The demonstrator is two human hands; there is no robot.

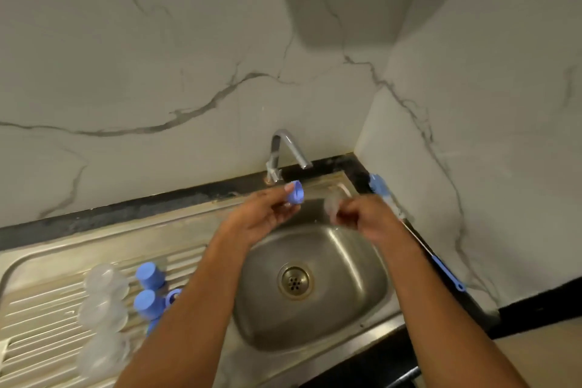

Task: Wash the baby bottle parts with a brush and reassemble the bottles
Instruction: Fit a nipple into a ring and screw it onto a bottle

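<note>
My left hand (267,214) pinches a blue screw ring (297,192) above the back of the steel sink (362,261), just below the tap (285,151). My right hand (362,217) grips a clear silicone teat (333,203) a short way to the right of the ring. The two parts are apart. A blue bottle brush (409,230) with a long thin handle lies on the black counter edge to the right of the sink. On the draining board at the left lie several clear caps (104,302) and blue bottle parts (149,290).
No water is visibly running from the tap. The sink basin holds only its drain (295,281). Marble-patterned walls close in behind and on the right. The ribbed draining board (41,324) stretches to the left.
</note>
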